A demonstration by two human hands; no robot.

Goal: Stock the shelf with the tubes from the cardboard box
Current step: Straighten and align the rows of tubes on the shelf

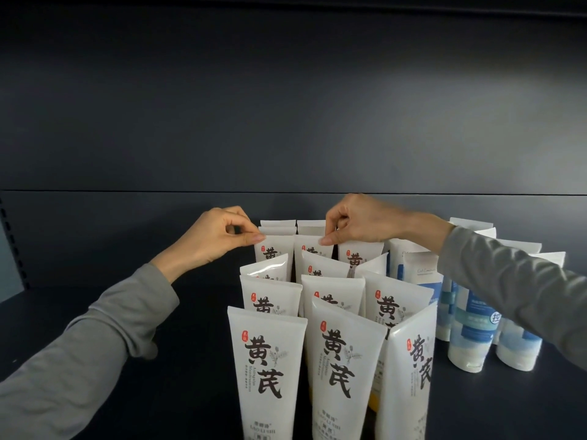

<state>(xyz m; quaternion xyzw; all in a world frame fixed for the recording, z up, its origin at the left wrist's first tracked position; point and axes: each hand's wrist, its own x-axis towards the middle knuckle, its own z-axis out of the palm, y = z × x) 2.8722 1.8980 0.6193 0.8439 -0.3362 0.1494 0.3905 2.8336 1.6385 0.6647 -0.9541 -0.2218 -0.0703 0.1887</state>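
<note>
Several white tubes with black characters stand upright in rows on the dark shelf [133, 315]; the nearest one [268, 369] is at the front. My left hand [219, 235] pinches the top edge of a white tube [273, 249] in a back row, on the left. My right hand [359, 222] pinches the top of the neighbouring back-row tube [313, 247]. Both sleeves are grey. The cardboard box is not in view.
A group of white-and-blue tubes [473, 325] stands to the right of the white ones, under my right forearm. The shelf's dark back panel [286, 122] rises behind. A perforated upright [12, 246] runs at the far left.
</note>
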